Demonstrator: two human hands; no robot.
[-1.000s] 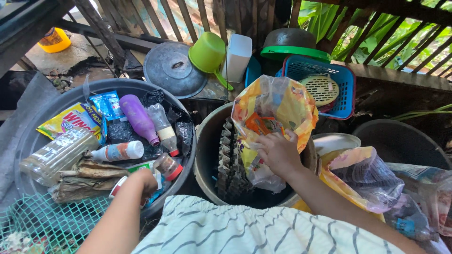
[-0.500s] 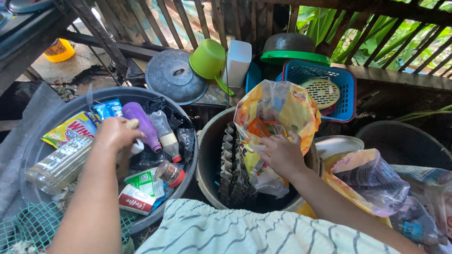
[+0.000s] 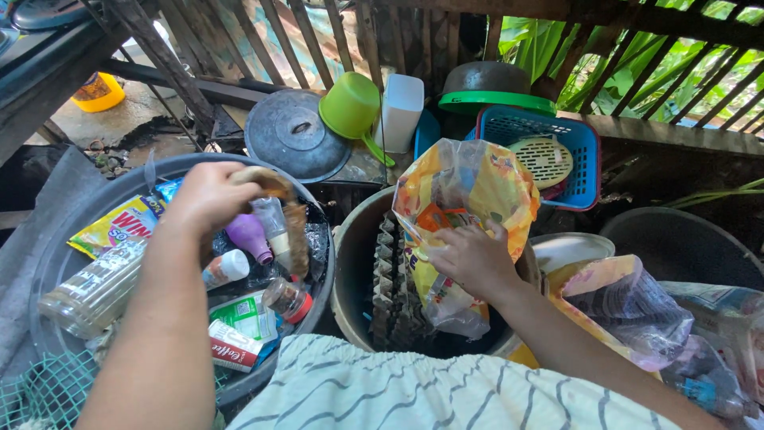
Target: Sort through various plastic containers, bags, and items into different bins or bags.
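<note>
Dark round basin (image 3: pixel 48 263) holds a clear plastic bottle (image 3: pixel 94 288), purple bottle (image 3: pixel 248 236), yellow sachet (image 3: pixel 119 224) and small cartons (image 3: pixel 239 334). Adjacent bucket (image 3: pixel 354 263) holds stacked egg trays (image 3: pixel 391 295). Rear wooden ledge (image 3: pixel 676 131) carries a blue basket (image 3: pixel 585 159).

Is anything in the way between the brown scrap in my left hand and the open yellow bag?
Nothing visible blocks it. The left hand holds the brown scrap above the basin; the right hand holds the yellow bag open.
</note>
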